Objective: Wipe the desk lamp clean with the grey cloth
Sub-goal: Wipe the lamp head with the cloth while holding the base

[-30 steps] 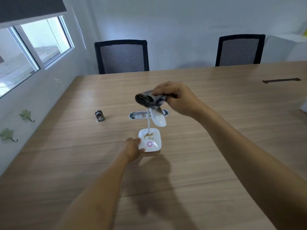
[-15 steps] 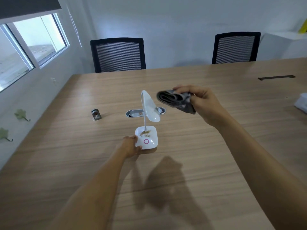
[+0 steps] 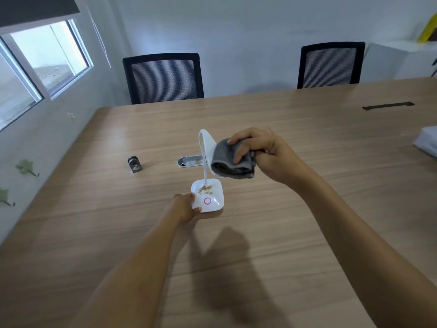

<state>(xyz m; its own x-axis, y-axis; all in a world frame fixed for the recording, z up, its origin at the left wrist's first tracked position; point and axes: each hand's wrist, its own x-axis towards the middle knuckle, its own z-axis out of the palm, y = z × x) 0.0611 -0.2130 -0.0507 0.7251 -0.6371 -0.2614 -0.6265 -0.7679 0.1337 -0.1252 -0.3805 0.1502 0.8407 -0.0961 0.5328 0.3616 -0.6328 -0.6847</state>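
Observation:
A small white desk lamp stands mid-table, its square base [image 3: 212, 197] marked with a pink ring and strewn with brown crumbs. A thin neck rises to the flat white head [image 3: 207, 144]. My left hand [image 3: 185, 208] grips the base's near-left corner. My right hand [image 3: 262, 153] is shut on the folded grey cloth [image 3: 233, 162], which presses against the lamp head's right face and hides its lower part.
The long wooden table [image 3: 307, 209] carries a small grey metal gadget [image 3: 134, 164], an oval cable tray [image 3: 189, 160] behind the lamp, a slot [image 3: 387, 105] and white papers [image 3: 426, 143] at right. Two black mesh chairs [image 3: 164, 78] stand behind. The wall and window lie at left.
The cloth left the top of the lamp head, swung out to the right, then came back against the head's right face. My left hand stayed on the base.

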